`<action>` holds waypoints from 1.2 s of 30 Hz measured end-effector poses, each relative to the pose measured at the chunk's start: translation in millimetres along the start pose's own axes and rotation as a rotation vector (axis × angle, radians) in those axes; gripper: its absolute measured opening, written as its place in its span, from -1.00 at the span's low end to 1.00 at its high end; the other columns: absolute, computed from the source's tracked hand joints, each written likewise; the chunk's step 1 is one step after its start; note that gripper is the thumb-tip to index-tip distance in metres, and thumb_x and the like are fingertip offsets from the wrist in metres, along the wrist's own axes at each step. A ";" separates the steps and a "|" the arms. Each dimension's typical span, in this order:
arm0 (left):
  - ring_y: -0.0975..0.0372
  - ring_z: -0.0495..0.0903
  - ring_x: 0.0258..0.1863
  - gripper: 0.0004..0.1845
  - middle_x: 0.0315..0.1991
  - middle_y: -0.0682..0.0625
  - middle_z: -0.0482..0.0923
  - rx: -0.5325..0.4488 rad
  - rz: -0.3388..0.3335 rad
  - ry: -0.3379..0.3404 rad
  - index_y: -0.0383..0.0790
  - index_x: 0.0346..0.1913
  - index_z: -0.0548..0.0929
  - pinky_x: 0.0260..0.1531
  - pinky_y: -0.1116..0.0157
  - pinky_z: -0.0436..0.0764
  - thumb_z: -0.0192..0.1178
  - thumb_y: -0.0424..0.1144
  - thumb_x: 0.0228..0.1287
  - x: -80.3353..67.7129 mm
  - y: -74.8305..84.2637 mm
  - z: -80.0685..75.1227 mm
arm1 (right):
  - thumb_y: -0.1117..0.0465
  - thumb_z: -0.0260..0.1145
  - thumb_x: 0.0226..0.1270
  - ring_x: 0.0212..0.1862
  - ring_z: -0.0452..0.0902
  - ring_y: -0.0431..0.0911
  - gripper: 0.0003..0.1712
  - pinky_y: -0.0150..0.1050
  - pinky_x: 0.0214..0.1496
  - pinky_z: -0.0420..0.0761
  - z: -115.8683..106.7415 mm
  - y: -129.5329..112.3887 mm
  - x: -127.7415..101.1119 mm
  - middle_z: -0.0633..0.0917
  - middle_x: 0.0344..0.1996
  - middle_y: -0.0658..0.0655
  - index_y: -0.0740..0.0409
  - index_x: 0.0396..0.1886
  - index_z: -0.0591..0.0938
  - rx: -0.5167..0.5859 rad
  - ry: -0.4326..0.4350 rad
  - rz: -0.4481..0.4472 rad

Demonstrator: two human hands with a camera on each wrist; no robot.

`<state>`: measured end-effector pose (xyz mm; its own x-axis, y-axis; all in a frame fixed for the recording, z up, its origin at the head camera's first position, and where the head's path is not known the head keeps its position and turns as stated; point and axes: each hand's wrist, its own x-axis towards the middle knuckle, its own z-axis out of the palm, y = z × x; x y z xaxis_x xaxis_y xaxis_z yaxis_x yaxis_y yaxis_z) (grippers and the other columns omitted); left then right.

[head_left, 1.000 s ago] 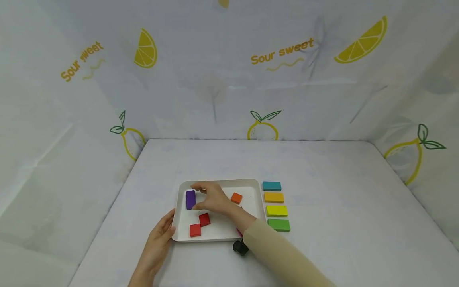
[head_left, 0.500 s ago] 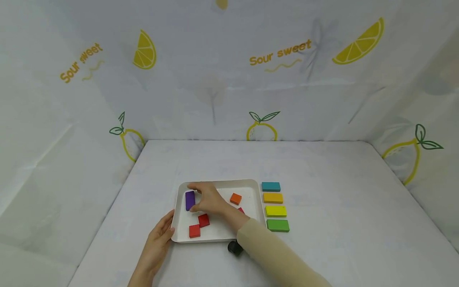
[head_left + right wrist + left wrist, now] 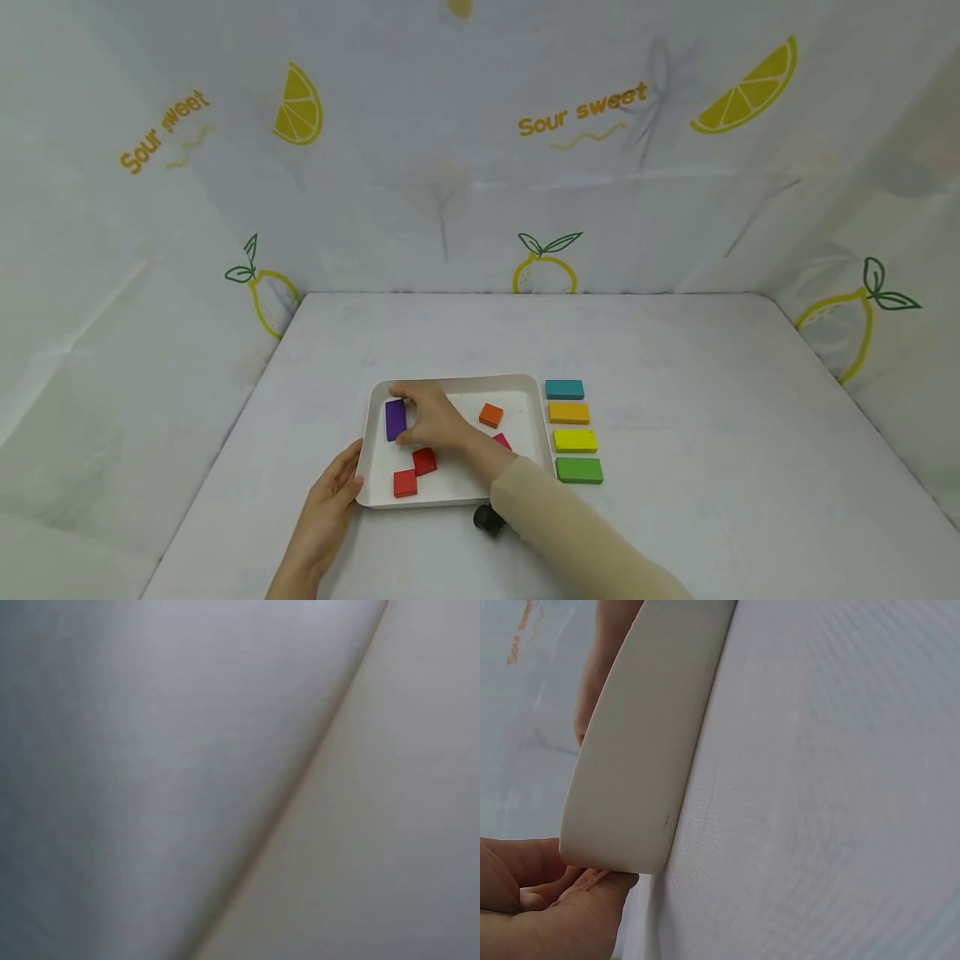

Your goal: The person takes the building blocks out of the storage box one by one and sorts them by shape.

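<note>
Nearest, the left hand (image 3: 328, 493) lies with loosely bent fingers and thumb touching the outside of the left wall of the white tray (image 3: 457, 485), not closed around it. The right arm, in a beige sleeve (image 3: 573, 525), extends diagonally across the tray. The right hand (image 3: 435, 418) curves thumb and index finger at both ends of the purple block (image 3: 395, 422), inside the tray's left part; whether it grips, I cannot tell. Farther, the backdrop cloth (image 3: 420, 108) carries orange writing, "Sour sweet" (image 3: 582, 109), printed twice.
</note>
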<state>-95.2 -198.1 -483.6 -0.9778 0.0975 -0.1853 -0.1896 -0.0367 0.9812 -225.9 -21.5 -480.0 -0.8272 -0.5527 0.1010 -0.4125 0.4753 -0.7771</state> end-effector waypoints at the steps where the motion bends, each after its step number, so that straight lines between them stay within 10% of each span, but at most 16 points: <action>1: -0.04 -0.05 0.55 -0.43 0.60 -0.29 -0.10 0.002 0.001 0.001 -0.29 0.55 -0.01 0.14 0.71 0.39 -0.22 -0.41 0.56 0.1 -0.1 0.0 | 0.32 0.58 -0.05 0.27 0.54 0.01 -0.17 -0.18 0.38 0.53 0.5 0.5 0.4 0.60 0.27 0.15 0.22 0.31 0.51 -0.001 0.003 -0.001; 6: -0.03 -0.05 0.54 -0.42 0.60 -0.30 -0.11 0.007 0.007 0.001 -0.30 0.55 -0.01 0.15 0.70 0.39 -0.21 -0.40 0.56 0.9 -1.4 -0.3 | 0.34 0.55 -0.03 0.28 0.53 -0.01 -0.20 -0.18 0.40 0.51 2.3 1.4 2.2 0.60 0.27 0.15 0.23 0.30 0.51 0.012 0.001 -0.005; 13: 0.63 0.27 0.30 -0.40 0.59 -0.32 -0.12 -0.004 0.014 -0.001 -0.32 0.55 -0.03 0.16 0.70 0.39 -0.19 -0.40 0.54 0.7 -4.2 -2.0 | 0.41 0.51 -0.04 0.28 0.53 -0.01 -0.24 -0.14 0.42 0.49 3.4 0.3 1.6 0.63 0.24 0.16 0.25 0.27 0.54 0.020 0.009 0.005; 20: -0.01 -0.04 0.54 -0.41 0.59 -0.31 -0.12 -0.001 0.008 -0.004 -0.32 0.56 -0.04 0.16 0.70 0.39 -0.20 -0.40 0.55 1.1 -3.0 -1.2 | 0.40 0.52 -0.01 0.28 0.53 -0.01 -0.26 -0.15 0.43 0.48 2.7 -1.6 0.5 0.63 0.23 0.17 0.25 0.27 0.54 0.041 0.017 0.019; 36: -0.07 -0.09 0.57 -0.40 0.60 -0.29 -0.16 -0.003 0.005 -0.015 -0.32 0.56 -0.06 0.15 0.70 0.39 -0.22 -0.41 0.56 -0.4 -0.9 -0.7 | 0.28 0.49 0.12 0.30 0.52 -0.01 -0.30 -0.18 0.40 0.51 0.4 -4.9 -3.7 0.61 0.26 0.14 0.19 0.31 0.52 -0.058 0.067 0.074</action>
<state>-94.7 -198.8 -484.4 -0.9772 0.1127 -0.1797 -0.1852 -0.0405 0.9819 -220.6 -22.1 -476.8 -0.8789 -0.4690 0.0875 -0.3694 0.5529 -0.7469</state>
